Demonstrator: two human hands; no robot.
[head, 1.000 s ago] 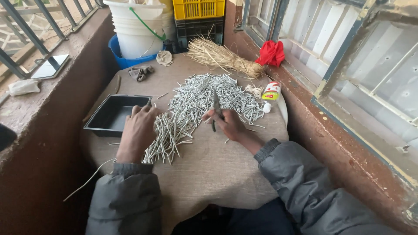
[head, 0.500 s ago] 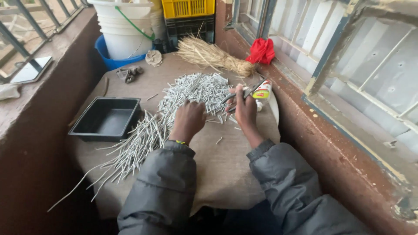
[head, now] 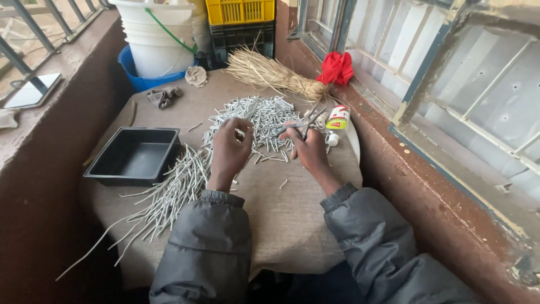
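Round bench (head: 281,225) under a tan woven cloth, wedged between a brown ledge on the left and a window wall on the right. White bucket (head: 157,39) with a green handle at the far edge, sitting in a blue basin (head: 138,79); yellow crate (head: 239,10) stacked on a black crate (head: 242,36) just beside it. Bundle of pale straw (head: 270,73) lying across the far side of the bench, its bound end touching a red cloth (head: 336,67) on the sill. Black rectangular tray (head: 135,155) on the left part of the bench. Long grey sticks (head: 174,194) fanned out just right of the tray, running off the near-left edge. Heap of short cut grey pieces (head: 259,115) mid-bench, beyond both hands. Grey padded sleeves (head: 205,247) leading up to the hands. Left hand (head: 229,149) raised above the bench, fingers curled together and pinching a short grey stick (head: 241,134) at the fingertips. Right hand (head: 306,147) closed around dark scissors (head: 301,125), blades angled toward the left hand, held above the near edge of the heap. Small white glue bottle (head: 338,118) with a red and green label, near the right hand at the bench's right rim. Crumpled grey rags (head: 163,97) at the far left. Flat mirror (head: 31,91) on the left ledge.
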